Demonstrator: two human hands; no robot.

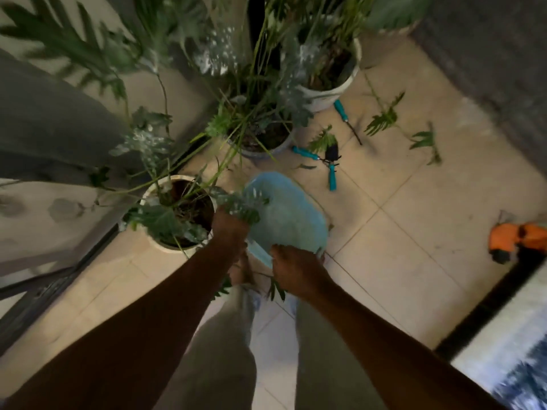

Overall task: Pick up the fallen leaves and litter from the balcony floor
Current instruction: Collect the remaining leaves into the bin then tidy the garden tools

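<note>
A light blue bag (pixel 288 214) hangs over the tiled floor (pixel 414 247) in the middle of the view. My right hand (pixel 296 272) grips its near edge. My left hand (pixel 229 229) holds a bunch of green leaves (pixel 244 204) at the bag's left edge. More fallen leaves lie on the tiles at the back right: one leaf (pixel 383 118), another leaf (pixel 426 142), and a third leaf (pixel 324 142) by the tools. A small leaf (pixel 275 290) lies near my feet. The whole frame is blurred.
Three potted plants stand at left and back: a near pot (pixel 165 245), a middle pot (pixel 266 146), a far white pot (pixel 334 87). Teal-handled garden tools (pixel 331 170) lie on the tiles. An orange object (pixel 516 236) sits at right. A glass door frame (pixel 59 288) runs along the left.
</note>
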